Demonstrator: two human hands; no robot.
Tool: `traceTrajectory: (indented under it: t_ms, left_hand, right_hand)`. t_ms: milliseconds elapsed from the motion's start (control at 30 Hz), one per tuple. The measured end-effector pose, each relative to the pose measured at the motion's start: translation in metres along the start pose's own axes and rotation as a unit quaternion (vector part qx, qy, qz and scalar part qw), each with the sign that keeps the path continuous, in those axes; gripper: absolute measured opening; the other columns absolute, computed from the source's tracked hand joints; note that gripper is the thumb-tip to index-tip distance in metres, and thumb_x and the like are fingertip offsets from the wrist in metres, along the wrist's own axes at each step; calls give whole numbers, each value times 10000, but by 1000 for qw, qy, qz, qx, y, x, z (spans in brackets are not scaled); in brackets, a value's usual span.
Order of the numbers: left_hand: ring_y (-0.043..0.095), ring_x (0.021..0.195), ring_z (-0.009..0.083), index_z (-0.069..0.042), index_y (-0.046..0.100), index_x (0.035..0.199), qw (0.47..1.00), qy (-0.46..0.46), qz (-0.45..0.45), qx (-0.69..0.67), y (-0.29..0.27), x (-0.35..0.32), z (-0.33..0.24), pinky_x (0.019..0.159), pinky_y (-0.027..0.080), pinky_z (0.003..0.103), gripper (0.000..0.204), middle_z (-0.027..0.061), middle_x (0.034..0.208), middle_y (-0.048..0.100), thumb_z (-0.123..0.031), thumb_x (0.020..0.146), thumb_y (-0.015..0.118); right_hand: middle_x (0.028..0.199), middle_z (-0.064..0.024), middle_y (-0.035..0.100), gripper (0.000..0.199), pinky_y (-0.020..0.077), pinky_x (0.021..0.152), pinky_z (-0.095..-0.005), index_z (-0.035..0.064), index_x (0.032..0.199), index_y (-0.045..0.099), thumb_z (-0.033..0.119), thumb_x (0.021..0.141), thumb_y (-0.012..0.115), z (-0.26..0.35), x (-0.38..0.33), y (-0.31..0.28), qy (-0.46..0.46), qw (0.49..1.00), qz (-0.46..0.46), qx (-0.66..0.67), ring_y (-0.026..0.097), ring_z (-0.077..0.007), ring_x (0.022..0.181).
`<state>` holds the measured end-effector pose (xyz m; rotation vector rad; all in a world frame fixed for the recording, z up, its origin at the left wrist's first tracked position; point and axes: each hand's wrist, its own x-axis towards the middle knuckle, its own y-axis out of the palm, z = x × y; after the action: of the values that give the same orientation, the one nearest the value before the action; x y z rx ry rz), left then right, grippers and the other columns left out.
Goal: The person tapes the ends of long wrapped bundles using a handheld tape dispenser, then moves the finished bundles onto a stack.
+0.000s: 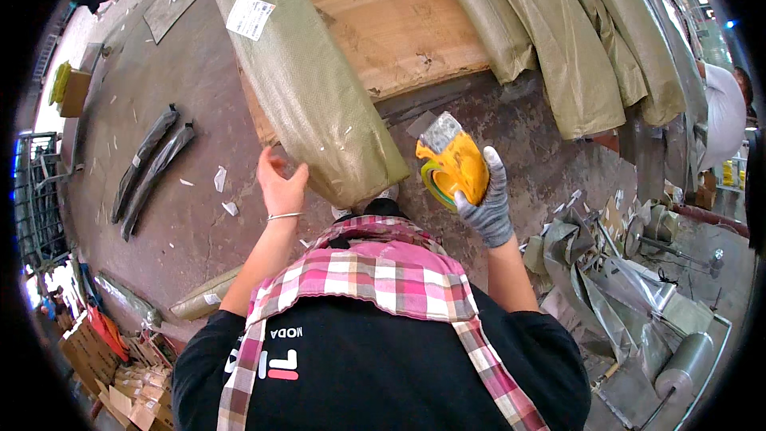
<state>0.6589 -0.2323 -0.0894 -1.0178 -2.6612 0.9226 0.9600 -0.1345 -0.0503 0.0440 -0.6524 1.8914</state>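
Observation:
My right hand (488, 211), in a grey glove, is closed around a yellow tape dispenser (463, 161). Its worn grey front end points up and away from me, and the edge of a tape roll shows on its left side. A long package (319, 104) in olive-green wrapping, with a white label (250, 17), slants toward me, its near end close to my body. Beside the left edge of that end is my left hand (281, 185), bare and open, fingers curved and apart. Whether its fingertips touch the wrapping I cannot tell.
Under the package lies a wooden board (399, 24). Several more olive-wrapped packages (574, 56) lie at the far right. Two dark wrapped bundles (152, 168) rest on the floor at left. A roll stand (686, 359) and crumpled wrapping (566, 247) are at right; flattened cardboard (140, 395) is at lower left.

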Motion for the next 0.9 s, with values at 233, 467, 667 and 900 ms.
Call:
traceTrajectory:
  t_ms: [233, 467, 667, 900]
  left_hand:
    - [515, 879, 158, 49, 558, 945, 805, 118, 449, -369, 5, -16, -92, 797, 388, 263, 516, 72, 918, 559, -445, 806, 509]
    - [507, 821, 118, 46, 593, 788, 757, -103, 483, -428, 6, -39, -100, 734, 392, 233, 200, 65, 888, 571, -149, 807, 552]
    - [547, 575, 208, -15, 607, 615, 959, 248, 133, 29, -45, -24, -96, 548, 428, 307, 173, 94, 620, 571, -103, 755, 558]
    - [545, 695, 238, -54, 617, 663, 903, 112, 214, 355, -26, 9, -6, 617, 426, 362, 254, 88, 719, 562, -297, 732, 597]
  right_hand:
    - [1036, -122, 497, 516, 414, 805, -332, 144, 1102, 491, 50, 623, 658, 37, 25, -9, -12, 995, 69, 72, 512, -263, 929]
    - [964, -104, 521, 443, 437, 714, -281, 114, 1034, 541, 195, 633, 709, 32, 25, -10, 91, 983, 122, 99, 539, -221, 812]
    - [903, -48, 540, 203, 450, 709, -260, 163, 988, 601, 123, 796, 547, -28, 65, -40, 91, 986, 116, -82, 530, -177, 778]
    - [801, -29, 563, 220, 432, 664, -281, 61, 886, 577, 242, 764, 606, -143, 81, 54, 317, 920, 121, 195, 531, -147, 724]
